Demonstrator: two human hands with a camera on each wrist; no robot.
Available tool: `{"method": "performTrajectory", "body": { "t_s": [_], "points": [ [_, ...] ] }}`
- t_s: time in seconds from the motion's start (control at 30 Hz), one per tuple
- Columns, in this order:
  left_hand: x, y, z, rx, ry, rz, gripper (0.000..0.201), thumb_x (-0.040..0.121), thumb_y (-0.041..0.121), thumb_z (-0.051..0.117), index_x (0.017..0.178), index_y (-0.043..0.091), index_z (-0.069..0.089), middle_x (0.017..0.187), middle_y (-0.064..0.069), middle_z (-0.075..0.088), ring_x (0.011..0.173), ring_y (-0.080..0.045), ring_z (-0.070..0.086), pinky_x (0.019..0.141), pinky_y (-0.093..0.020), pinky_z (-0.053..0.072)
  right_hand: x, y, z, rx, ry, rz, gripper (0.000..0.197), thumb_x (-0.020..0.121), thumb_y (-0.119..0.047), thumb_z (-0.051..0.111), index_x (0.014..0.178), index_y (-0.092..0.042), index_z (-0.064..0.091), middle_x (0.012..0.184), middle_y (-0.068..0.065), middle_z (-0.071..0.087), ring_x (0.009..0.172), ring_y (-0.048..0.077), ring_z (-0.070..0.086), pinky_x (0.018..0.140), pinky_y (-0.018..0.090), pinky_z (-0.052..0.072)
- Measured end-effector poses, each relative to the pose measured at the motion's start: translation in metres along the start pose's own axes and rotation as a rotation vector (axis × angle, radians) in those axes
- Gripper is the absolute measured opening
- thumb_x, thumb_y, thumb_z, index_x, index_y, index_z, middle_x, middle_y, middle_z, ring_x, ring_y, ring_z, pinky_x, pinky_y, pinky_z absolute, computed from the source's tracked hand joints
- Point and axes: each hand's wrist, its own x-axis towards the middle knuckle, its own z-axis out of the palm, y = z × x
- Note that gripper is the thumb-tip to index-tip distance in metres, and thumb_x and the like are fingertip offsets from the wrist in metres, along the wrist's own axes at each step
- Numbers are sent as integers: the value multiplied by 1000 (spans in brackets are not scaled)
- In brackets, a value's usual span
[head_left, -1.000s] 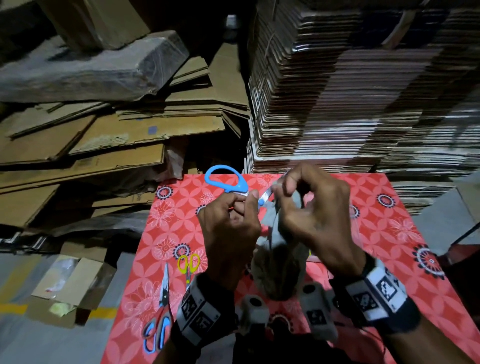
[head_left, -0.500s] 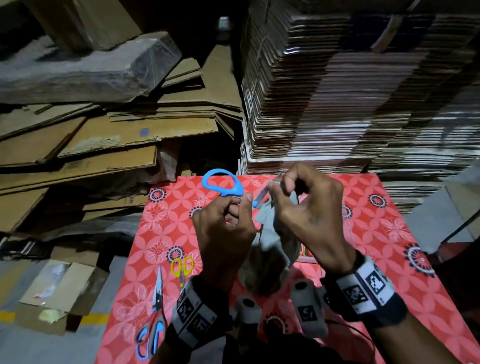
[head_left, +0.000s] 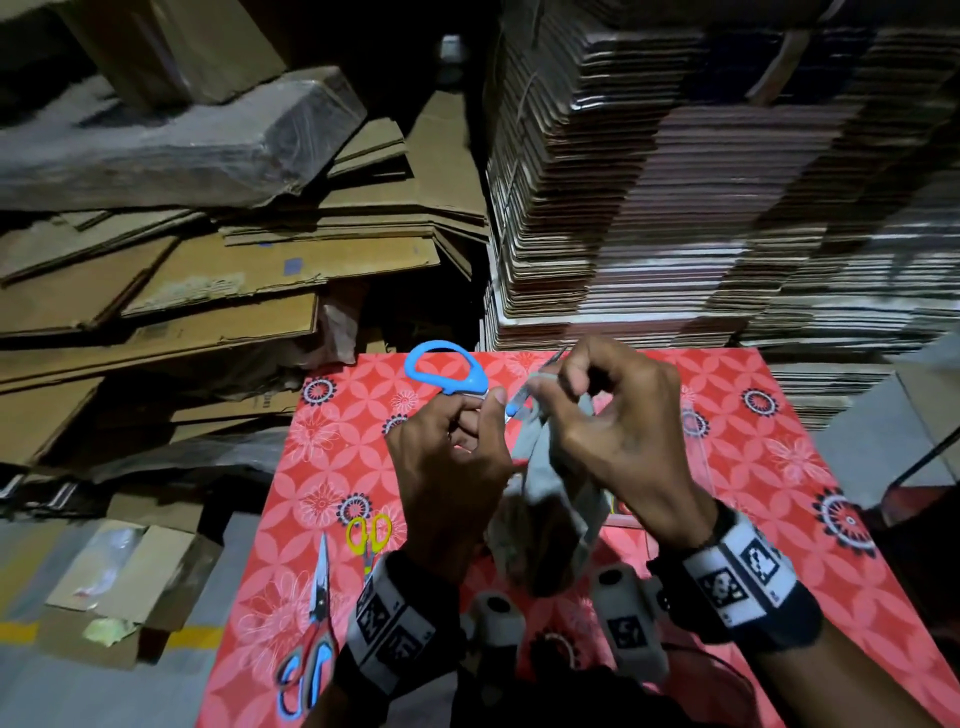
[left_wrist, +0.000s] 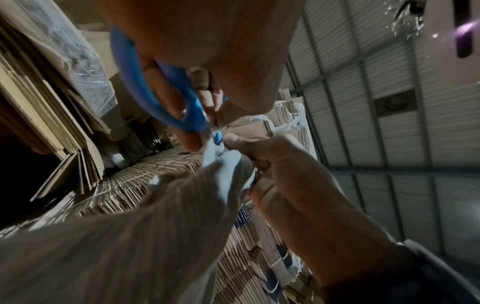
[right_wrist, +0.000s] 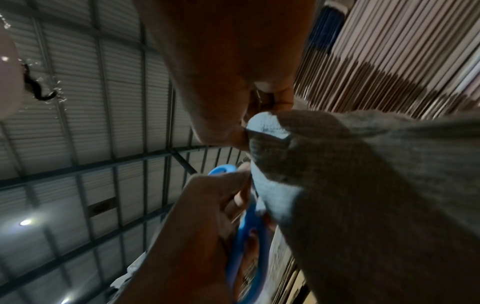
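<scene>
Left hand (head_left: 447, 467) gripping blue scissors (head_left: 444, 366), right hand (head_left: 618, 436) pinching grey cloth (head_left: 550, 499) (hands close together); needing taut cloth, short careful snip.

Head camera sits high, looking forward and down, wide and fairly near. Both hands are mid-frame over the red mat (head_left: 753, 467), with cardboard stacks (head_left: 675, 208) rising behind.

The left wrist camera is tucked under the left hand (left_wrist: 207, 41), right up close, facing up along the fingers towards the roof (left_wrist: 389, 123). The right wrist camera mirrors it under the right hand (right_wrist: 228, 61), tilted up as well.

All three views share one small spot, the blue scissors (head_left: 467, 383) and grey cloth (head_left: 550, 525) between the hands. Each wrist view also catches the opposite hand, plus roof and stacks.
</scene>
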Motion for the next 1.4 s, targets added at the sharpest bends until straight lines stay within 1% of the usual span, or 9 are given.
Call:
{"method": "performTrajectory", "body": {
  "t_s": [0.1, 0.2, 0.37, 0.6, 0.87, 1.07, 1.17, 1.27, 1.4],
  "points": [
    [0, 1, 0, -22, 9, 19, 39, 93, 41, 63, 68, 13, 73, 52, 13, 58, 48, -9, 57, 57, -38, 53, -1, -1, 1, -32, 33, -37, 40, 81, 1, 80, 66, -15, 46, 65, -4, 60, 63, 7, 60, 59, 31, 48],
    [-2, -2, 0, -27, 7, -10, 41, 93, 44, 62, 70, 13, 74, 52, 13, 57, 47, -8, 55, 56, -42, 53, -17, -9, 9, -12, -53, -51, 42, 80, 2, 80, 66, -17, 46, 70, -3, 64, 67, 13, 64, 61, 34, 49],
    [-1, 1, -3, -79, -13, 24, 38, 95, 38, 64, 70, 11, 74, 53, 10, 60, 46, -5, 55, 51, -35, 50, 1, -2, -5, -44, 42, -25, 41, 80, 1, 81, 66, -15, 46, 62, -6, 57, 60, 4, 56, 59, 21, 42],
    [2, 6, -6, -109, -16, 20, 33, 95, 29, 68, 69, 9, 72, 51, 12, 57, 44, -5, 54, 48, -33, 47, 8, -4, -10, -54, 13, -30, 43, 81, -4, 82, 65, -20, 45, 63, -1, 60, 61, 19, 64, 58, 40, 50],
    [3, 6, -8, -185, -26, -20, 34, 96, 31, 69, 71, 8, 72, 49, 2, 59, 41, -18, 58, 45, -39, 47, 9, -4, -10, -62, 18, -81, 43, 80, 0, 82, 64, -17, 46, 64, -4, 58, 63, 4, 59, 59, 28, 48],
    [0, 7, -10, -188, -22, -23, 33, 96, 30, 70, 71, 8, 72, 48, 10, 53, 40, -5, 47, 47, -24, 38, 6, -8, -8, -38, -69, -120, 42, 81, -1, 80, 64, -18, 46, 66, 2, 61, 64, 21, 66, 56, 41, 48],
    [0, 6, -10, -197, -21, -36, 35, 96, 30, 70, 71, 6, 72, 49, 5, 57, 40, -15, 53, 43, -32, 42, 11, -10, -11, -84, -29, -141, 42, 80, 0, 78, 64, -20, 45, 65, 3, 59, 63, 23, 63, 56, 40, 46],
    [-2, 7, -10, -194, -15, -27, 37, 95, 31, 69, 69, 6, 71, 47, 7, 56, 39, -9, 51, 44, -29, 41, -4, -16, -4, -38, -98, -174, 44, 80, 3, 79, 63, -20, 46, 66, -1, 60, 67, 18, 68, 58, 38, 49],
    [0, 11, -10, -194, -28, -34, 35, 97, 29, 69, 70, 7, 71, 48, 5, 57, 39, -17, 57, 42, -36, 45, 16, -7, -19, -68, 13, -105, 40, 81, 0, 80, 62, -16, 48, 66, 1, 64, 68, 7, 68, 60, 34, 52]
  ]
}}
